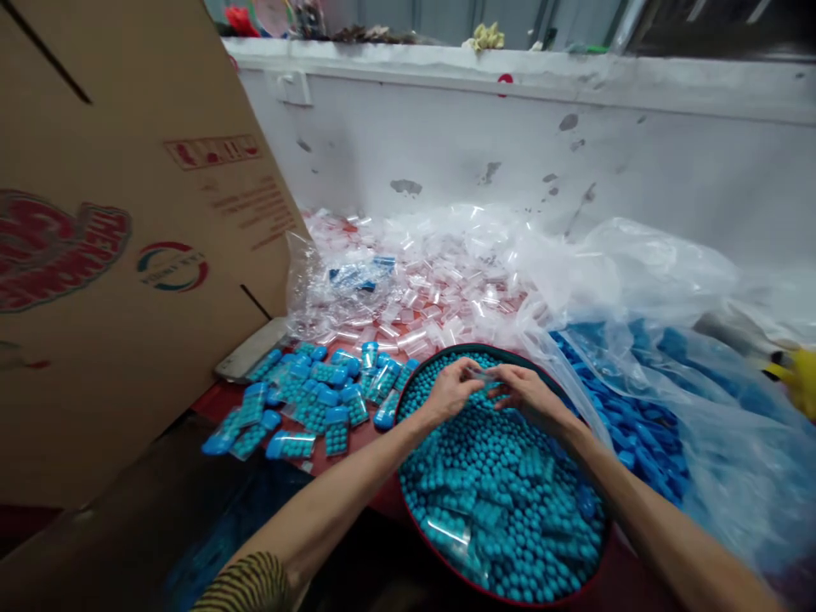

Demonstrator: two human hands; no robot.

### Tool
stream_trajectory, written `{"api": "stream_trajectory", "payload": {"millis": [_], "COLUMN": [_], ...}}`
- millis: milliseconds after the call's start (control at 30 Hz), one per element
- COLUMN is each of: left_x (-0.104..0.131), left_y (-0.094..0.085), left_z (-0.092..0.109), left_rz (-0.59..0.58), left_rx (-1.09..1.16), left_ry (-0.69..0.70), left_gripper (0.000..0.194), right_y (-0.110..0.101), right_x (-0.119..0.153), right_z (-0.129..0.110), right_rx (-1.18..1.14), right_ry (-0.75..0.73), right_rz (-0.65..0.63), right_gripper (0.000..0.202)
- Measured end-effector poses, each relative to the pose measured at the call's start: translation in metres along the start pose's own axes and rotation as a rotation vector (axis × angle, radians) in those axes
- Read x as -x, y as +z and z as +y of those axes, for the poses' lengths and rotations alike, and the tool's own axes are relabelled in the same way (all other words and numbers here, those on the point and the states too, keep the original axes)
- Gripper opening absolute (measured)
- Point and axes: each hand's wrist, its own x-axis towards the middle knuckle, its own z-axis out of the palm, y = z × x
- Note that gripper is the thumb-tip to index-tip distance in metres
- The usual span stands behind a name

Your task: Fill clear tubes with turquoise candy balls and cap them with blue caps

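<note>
Over a round tub (439,574) of small turquoise balls (510,476), my two hands meet near the far rim. My left hand (456,391) pinches one end of a small clear plastic case (483,375). The fingers of my right hand (526,393) close on its other end; whether anything is inside cannot be made out. Several clear cases filled with balls (450,529) lie on top of the loose balls in the tub. To the left, a pile of filled cases with blue caps (325,395) rests on the red tabletop (366,435).
Many empty clear cases (421,297) are heaped behind the tub. At right, a plastic bag (663,263) spreads around blue caps (643,433). A large cardboard box (127,357) stands at left, beside a grey flat object (252,350). A white wall (446,136) closes the back.
</note>
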Motion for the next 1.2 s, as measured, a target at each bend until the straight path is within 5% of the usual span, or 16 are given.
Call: {"api": "stream_trajectory", "payload": {"millis": [133,267,333,467,600,733,967,1200], "left_x": [0.008,0.015,0.019,0.029,0.034,0.033,0.028,0.022], "left_y": [0.001,-0.003,-0.005,-0.015,-0.025,-0.030,-0.022,-0.005], "left_z": [0.001,-0.006,-0.008,-0.013,-0.021,-0.028,-0.022,-0.001], "left_rz": [0.050,-0.049,-0.066,0.030,0.143,0.145,-0.007,-0.186], "left_rx": [-0.047,-0.151,-0.197,-0.260,-0.319,-0.358,-0.352,-0.029], "left_ry": [0.238,0.277,0.292,0.235,0.102,0.090,0.124,0.110], "left_gripper": [0.018,0.020,0.028,0.038,0.024,0.023,0.028,0.027], "right_y": [-0.012,-0.021,-0.023,-0.020,-0.010,-0.007,-0.019,-0.015], "right_x": [0.010,0.010,0.003,-0.018,-0.025,-0.019,-0.011,0.002], "right_z": [0.000,0.005,0.008,0.018,0.033,0.045,0.017,0.005], "right_rx": [-0.074,0.085,0.296,0.964,1.415,1.240,0.651,0.135], "right_ry": [0.111,0.116,0.018,-0.352,-0.478,-0.421,0.041,0.130], "right_rz": [-0.250,-0.377,-0.308,0.071,0.064,-0.160,-0.401,-0.374], "right_gripper": [0.028,0.030,0.033,0.044,0.041,0.045,0.043,0.037]}}
